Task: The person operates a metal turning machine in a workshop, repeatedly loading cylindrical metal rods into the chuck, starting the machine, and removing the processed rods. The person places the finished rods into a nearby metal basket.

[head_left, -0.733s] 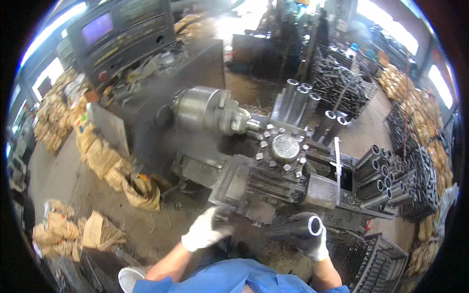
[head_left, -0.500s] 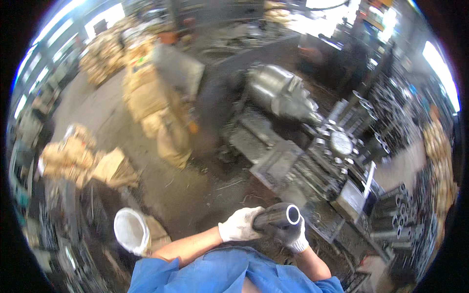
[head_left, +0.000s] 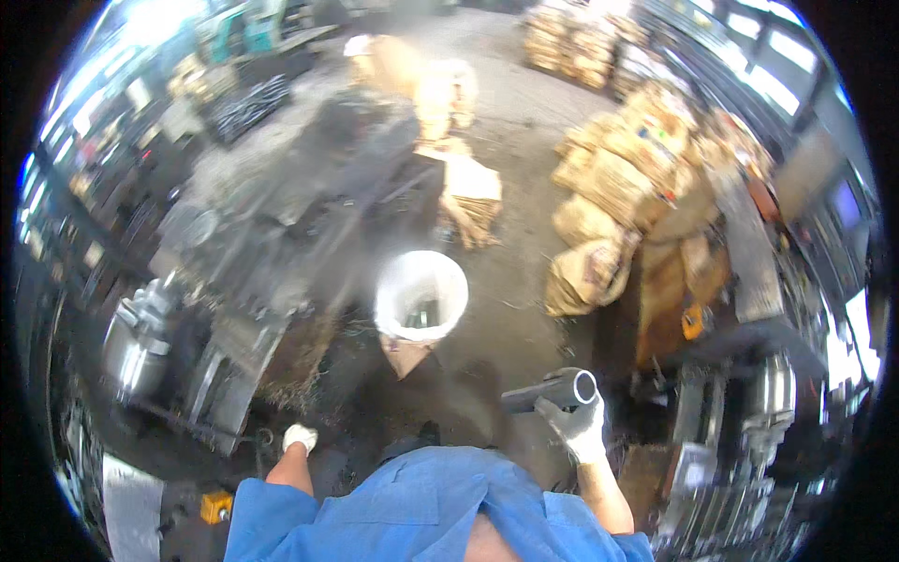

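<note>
My right hand (head_left: pixel 582 433), in a whitish work glove, is closed around a dark metal tube (head_left: pixel 538 395). The tube lies nearly level, its bright ring-shaped end pointing right and its other end left. Off to the left hangs my left hand (head_left: pixel 301 436), also gloved and away from the tube; its fingers cannot be made out. Between and beyond the hands stands an open sack with a white lining (head_left: pixel 454 314), with something greyish-green at its bottom.
Filled tan sacks (head_left: pixel 613 178) are piled ahead to the right. A lathe-like machine with a shiny chuck (head_left: pixel 140 351) stands at left, another metal machine (head_left: pixel 773 398) at right. Folded tan sacks (head_left: pixel 473 192) lie beyond the lined sack. A yellow block (head_left: pixel 215 507) is low at left.
My view has swung left, bringing the lined sack to the middle. My left hand has let go of the tube and moved left; my right hand alone holds it.
</note>
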`<state>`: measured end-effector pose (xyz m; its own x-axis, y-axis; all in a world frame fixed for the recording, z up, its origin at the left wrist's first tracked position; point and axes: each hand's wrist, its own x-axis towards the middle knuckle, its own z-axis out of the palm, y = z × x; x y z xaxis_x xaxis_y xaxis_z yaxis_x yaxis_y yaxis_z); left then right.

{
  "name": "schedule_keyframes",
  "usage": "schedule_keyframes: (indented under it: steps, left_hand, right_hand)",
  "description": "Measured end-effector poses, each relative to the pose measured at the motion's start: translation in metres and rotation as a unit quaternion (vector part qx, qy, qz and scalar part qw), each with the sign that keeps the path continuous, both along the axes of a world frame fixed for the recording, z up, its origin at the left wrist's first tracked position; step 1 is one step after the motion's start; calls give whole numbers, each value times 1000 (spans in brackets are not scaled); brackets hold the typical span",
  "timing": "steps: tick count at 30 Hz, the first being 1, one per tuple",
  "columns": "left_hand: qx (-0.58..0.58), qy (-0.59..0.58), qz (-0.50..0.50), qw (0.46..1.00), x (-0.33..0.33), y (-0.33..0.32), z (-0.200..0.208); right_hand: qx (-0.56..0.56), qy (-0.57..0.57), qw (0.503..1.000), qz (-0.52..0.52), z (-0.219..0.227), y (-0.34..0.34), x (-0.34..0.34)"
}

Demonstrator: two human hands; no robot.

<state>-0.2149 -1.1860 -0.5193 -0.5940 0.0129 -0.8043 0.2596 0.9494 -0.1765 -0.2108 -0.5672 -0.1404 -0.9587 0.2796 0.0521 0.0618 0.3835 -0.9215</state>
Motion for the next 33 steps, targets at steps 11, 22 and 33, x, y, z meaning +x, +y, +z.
schedule_keyframes:
  steps: [11,22,33]
  left_hand:
    - [226,343,847,337,180,68,56]
    - [-153,614,765,-119,212,59,127]
    - [-216,669,688,180,197,47,189]
  right_hand:
    - [131,134,866,464,6,-222,-212]
    - [80,178,763,616,-28,-413,-381]
    - [276,116,475,827,72,-447,-492]
